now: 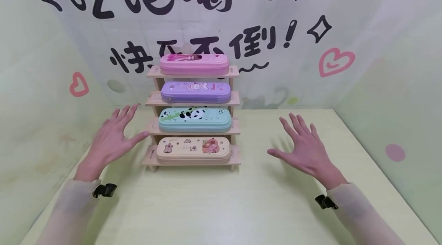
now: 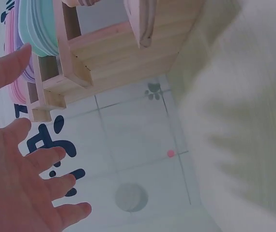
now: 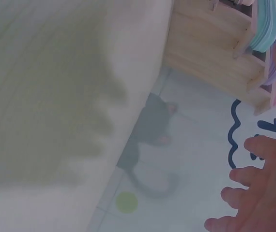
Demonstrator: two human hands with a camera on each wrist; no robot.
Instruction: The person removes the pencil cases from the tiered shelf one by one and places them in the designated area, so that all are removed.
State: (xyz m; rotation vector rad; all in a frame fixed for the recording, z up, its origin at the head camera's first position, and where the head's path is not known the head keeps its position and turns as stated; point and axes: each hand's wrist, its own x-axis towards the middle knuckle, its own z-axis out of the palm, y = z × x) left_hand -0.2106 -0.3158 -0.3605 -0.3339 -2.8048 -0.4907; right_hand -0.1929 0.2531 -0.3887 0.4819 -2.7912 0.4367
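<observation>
Four-tiered would be a count, so: a stepped wooden rack (image 1: 236, 155) stands on the table with one pencil case on each tier. From the top down they are a pink case (image 1: 194, 64), a purple case (image 1: 196, 92), a teal panda case (image 1: 195, 120) and a cream case (image 1: 193, 150). My left hand (image 1: 112, 139) hovers left of the rack, fingers spread, its thumb close to the teal case's tier. To the right of the rack, farther off, my right hand (image 1: 305, 149) is held with spread fingers. Neither hand holds anything.
The pale table (image 1: 207, 202) spreads in front of the rack and to both sides. Behind it rises a white wall sheet (image 1: 214, 26) with black lettering and hearts. Pale side walls (image 1: 397, 103) border the table left and right.
</observation>
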